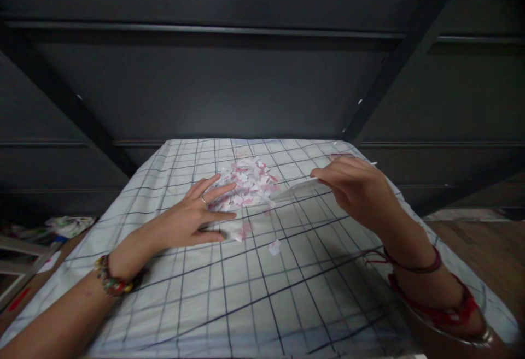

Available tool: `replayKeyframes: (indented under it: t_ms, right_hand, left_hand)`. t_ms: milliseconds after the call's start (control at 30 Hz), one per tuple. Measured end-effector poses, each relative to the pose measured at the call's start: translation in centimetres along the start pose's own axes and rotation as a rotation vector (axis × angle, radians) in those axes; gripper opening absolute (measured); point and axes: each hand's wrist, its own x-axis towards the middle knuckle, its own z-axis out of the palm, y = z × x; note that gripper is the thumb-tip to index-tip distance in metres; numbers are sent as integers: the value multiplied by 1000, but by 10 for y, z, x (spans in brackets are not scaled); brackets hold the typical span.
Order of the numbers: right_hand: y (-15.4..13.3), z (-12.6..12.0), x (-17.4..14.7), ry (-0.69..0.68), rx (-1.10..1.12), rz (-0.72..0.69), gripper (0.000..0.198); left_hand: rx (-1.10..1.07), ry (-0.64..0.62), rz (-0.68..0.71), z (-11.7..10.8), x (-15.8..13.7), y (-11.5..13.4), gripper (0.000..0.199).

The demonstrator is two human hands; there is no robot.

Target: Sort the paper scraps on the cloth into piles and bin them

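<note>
A heap of torn white and pink paper scraps (250, 181) lies on the checked tablecloth (254, 304). At the heap's left edge, my left hand (197, 214) rests with its fingers spread, the fingertips touching or just over the scraps. My right hand (348, 184) is to the right of the heap, thumb and fingers pinched on the edge of a thin, pale, translucent sheet (297, 188). That sheet slopes down toward the scraps; whether it is a bag or a single layer, I cannot tell. One loose paper scrap (274, 247) lies nearer to me.
A dark panelled wall (246, 86) stands right behind the table. Partly hidden behind my right hand is a small flat pinkish item (342, 156). Beside the table at left are a pale wooden frame (20, 263) and a crumpled cloth or bag (69, 226) on the floor.
</note>
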Motion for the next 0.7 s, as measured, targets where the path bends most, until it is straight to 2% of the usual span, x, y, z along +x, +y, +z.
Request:
replayKeyframes:
  t_ms: [167, 300, 367, 467, 700]
  right_hand:
    - [-5, 0, 3, 34, -25, -91, 29]
    - [-5, -5, 1, 34, 113, -156, 27]
    - [-4, -6, 0, 66, 147, -154, 26]
    - [-5, -5, 0, 102, 86, -156, 27]
    - [-6, -9, -1, 65, 153, -208, 27]
  left_hand:
    - [22, 13, 4, 0, -1, -2, 42]
    - [35, 29, 22, 0, 0, -2, 40]
    - [45, 37, 30, 0, 1, -1, 37]
    - [57, 55, 44, 0, 2, 1, 34]
    - [69, 71, 57, 1, 3, 3, 32]
